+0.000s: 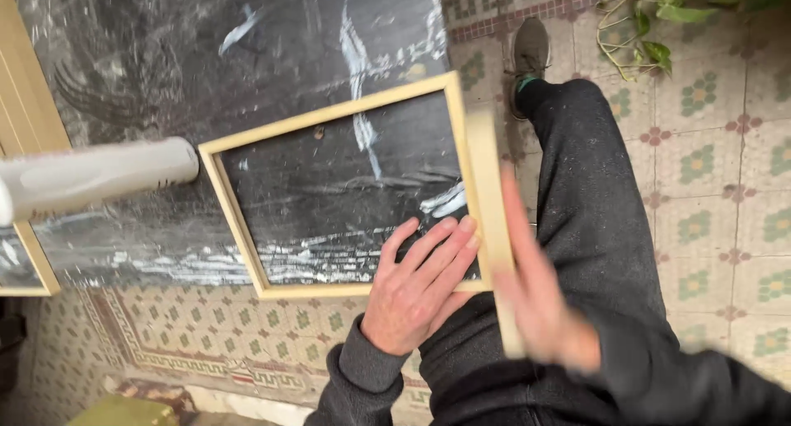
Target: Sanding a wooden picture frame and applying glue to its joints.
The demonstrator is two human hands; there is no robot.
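my left hand (420,290) lay flat and open on the wooden frame (329,117) over black sheeting (165,55). my right hand (535,298), blurred, gripped a loose wooden strip (488,187) at the frame's right edge; a hasty push could have skewed the frame.

A home craft spot: patterned floor tiles (709,187), paint-smeared black sheet (206,63), houseplant (659,22)
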